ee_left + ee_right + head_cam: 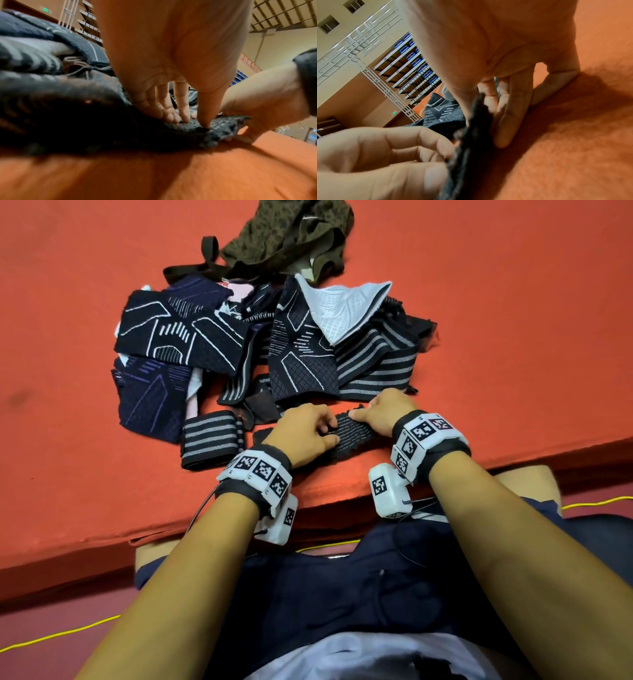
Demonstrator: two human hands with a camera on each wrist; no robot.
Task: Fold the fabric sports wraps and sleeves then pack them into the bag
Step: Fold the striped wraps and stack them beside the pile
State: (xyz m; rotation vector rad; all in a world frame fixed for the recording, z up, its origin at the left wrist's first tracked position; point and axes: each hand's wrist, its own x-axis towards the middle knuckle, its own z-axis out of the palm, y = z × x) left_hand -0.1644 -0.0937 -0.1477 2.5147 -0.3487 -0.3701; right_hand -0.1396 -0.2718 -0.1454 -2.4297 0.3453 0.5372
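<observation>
Two hands, left hand (pixel 305 430) and right hand (pixel 383 414), pinch a dark wrap (pixel 354 428) on the orange bench (pixel 513 337). Stretchy knit (springy, likely) could uncurl if either pinch slackens.

Both forearms reach forward, toward twelve o'clock. The left hand (pixel 306 432) lies knuckles up, fingers curled and thumb tip pressing down, apparently pinching fabric. The right hand (pixel 383 411), at its two o'clock, curls its fingers under while the thumb points toward nine o'clock.

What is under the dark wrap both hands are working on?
Bare orange surface shows around the dark wrap. Left hand and right hand grip it; beneath stays hidden.
</observation>
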